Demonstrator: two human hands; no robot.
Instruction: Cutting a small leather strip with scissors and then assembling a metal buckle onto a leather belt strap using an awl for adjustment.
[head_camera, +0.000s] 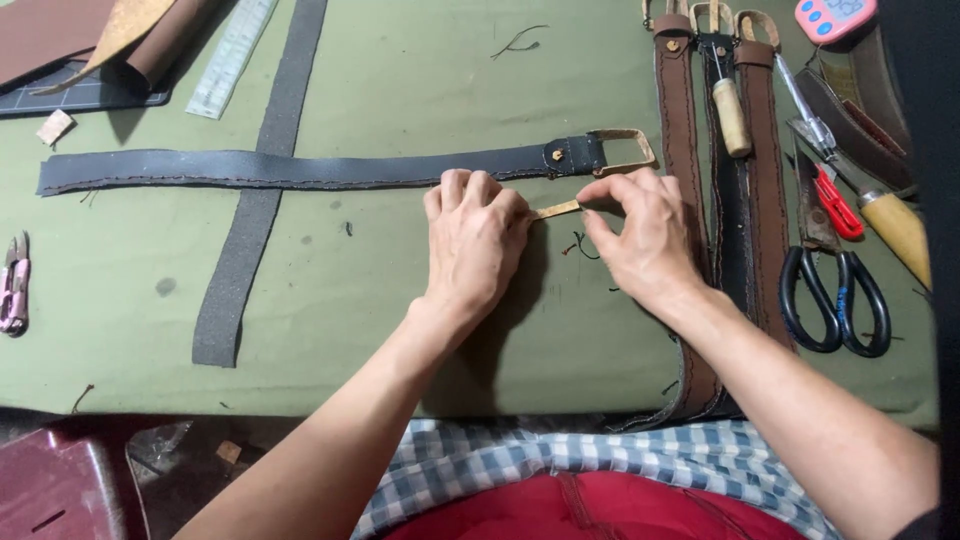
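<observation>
A thin tan leather strip (557, 209) is stretched between my two hands just above the green work mat (400, 80). My left hand (473, 240) is closed on its left end and my right hand (640, 230) pinches its right end. Just beyond my fingers lies a long dark leather belt (290, 168) running left to right, with a tan loop (625, 150) riveted at its right end. My forearms reach in from the bottom of the view.
A dark strip (255, 215) crosses under the belt. Brown belts (682, 120) lie at right with an awl (732, 115), black scissors (835, 290), red-handled snips (836, 203) and a wooden-handled knife (895, 225). Ruler (232, 55) and cutting mat (80, 95) at top left; pink snips (14, 285) at left.
</observation>
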